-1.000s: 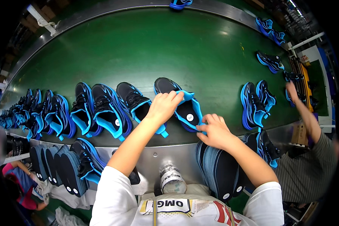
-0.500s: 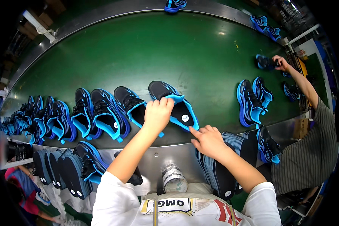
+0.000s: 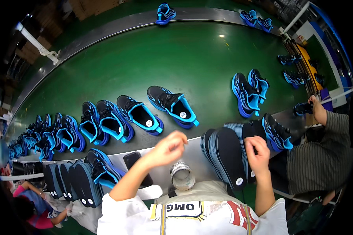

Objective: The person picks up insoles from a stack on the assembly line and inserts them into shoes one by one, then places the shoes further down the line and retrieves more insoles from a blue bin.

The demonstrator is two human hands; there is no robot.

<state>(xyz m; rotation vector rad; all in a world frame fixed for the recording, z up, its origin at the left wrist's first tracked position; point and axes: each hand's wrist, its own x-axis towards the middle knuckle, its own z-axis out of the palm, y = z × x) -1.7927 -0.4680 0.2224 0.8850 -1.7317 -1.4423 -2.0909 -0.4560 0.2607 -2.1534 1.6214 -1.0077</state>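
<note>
My left hand (image 3: 169,148) hangs in the air over the metal table edge, fingers loosely curled and holding nothing. Just beyond it on the green belt is a black and blue sneaker (image 3: 172,105) with a white round sticker inside its heel. Another sneaker (image 3: 140,114) stands to its left, also with a sticker inside. My right hand (image 3: 258,154) is at the right-hand stack of insoles (image 3: 225,158), fingers bent and apart over its upper edge. These insoles are black with grey-blue edges and carry white round stickers. Whether the fingertips touch them is hard to tell.
More sneakers (image 3: 70,133) line the belt (image 3: 200,58) leftward, and a pair (image 3: 245,94) stands at right. Single sneakers lean by the insole stacks, left (image 3: 102,168) and right (image 3: 276,133). A tape-wrapped cup (image 3: 182,176) and phone (image 3: 132,158) are near me. A co-worker's arm (image 3: 319,111) is at right.
Both hands have let go of the sneaker, which now stands on the belt. My left hand came back toward me; my right moved to the insoles. The view shifted, and the co-worker's hand came nearer.
</note>
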